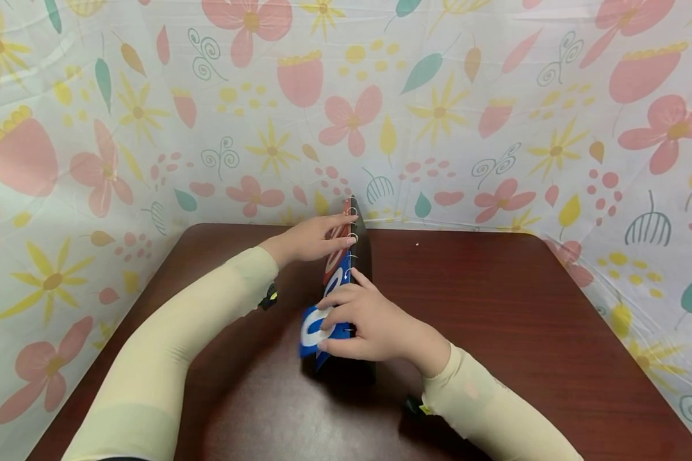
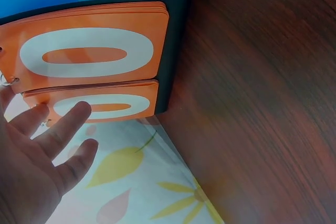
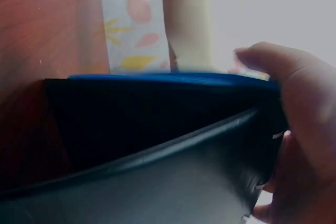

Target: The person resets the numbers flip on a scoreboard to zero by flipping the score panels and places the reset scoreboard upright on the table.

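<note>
A flip scoreboard stands tent-like on the table, its ring-bound spine on top. Its left face carries blue and orange number cards; the orange cards show a white 0. My left hand lies over the far end, fingers extended across the orange cards to the rings. At the near end my right hand reaches over the spine, fingers bent onto a blue number card that stands out from the board. In the right wrist view the black back panel spreads below the thumb.
The dark red-brown table runs out on both sides of the scoreboard. A flower-printed cloth hangs behind it and along the sides. A tiny white speck lies near the table's far edge.
</note>
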### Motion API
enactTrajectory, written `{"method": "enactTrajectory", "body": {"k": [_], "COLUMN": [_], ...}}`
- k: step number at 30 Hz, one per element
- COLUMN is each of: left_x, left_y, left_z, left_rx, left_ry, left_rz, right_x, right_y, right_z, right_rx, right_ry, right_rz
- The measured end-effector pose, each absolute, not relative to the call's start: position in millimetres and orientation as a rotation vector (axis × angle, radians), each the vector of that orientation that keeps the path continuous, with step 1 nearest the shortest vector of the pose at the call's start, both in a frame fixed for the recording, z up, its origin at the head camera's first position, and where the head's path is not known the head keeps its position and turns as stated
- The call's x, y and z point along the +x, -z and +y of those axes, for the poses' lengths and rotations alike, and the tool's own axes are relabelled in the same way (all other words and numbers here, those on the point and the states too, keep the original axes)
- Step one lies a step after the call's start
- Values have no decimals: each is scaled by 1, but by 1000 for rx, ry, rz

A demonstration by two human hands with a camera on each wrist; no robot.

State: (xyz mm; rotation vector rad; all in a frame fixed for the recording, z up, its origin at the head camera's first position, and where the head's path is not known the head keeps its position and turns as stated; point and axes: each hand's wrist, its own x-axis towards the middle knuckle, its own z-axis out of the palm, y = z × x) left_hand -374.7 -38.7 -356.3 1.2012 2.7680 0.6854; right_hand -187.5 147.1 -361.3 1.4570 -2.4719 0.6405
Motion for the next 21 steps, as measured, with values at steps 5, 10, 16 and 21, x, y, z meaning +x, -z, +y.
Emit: {"method": "enactTrajectory", "body": {"k": [5, 10, 16, 21], "left_x": [-376, -379, -391, -407], "left_y": [358, 354, 339, 331], "left_z": [-39, -39, -37, -33], "left_rx": [1209, 1178, 1081, 937], "left_ry": [-677, -654, -790, -911], "left_rz": [2789, 2852, 2883, 2853], "right_x": [-180, -178, -173, -166], "right_y": [362, 359, 342, 333], "right_z": [142, 141, 151, 160], "right_rx": [1359, 1351, 1343, 1342], "right_ry": [-379, -357, -496, -549], "right_rz": [-2558, -2590, -2432, -2253]}}
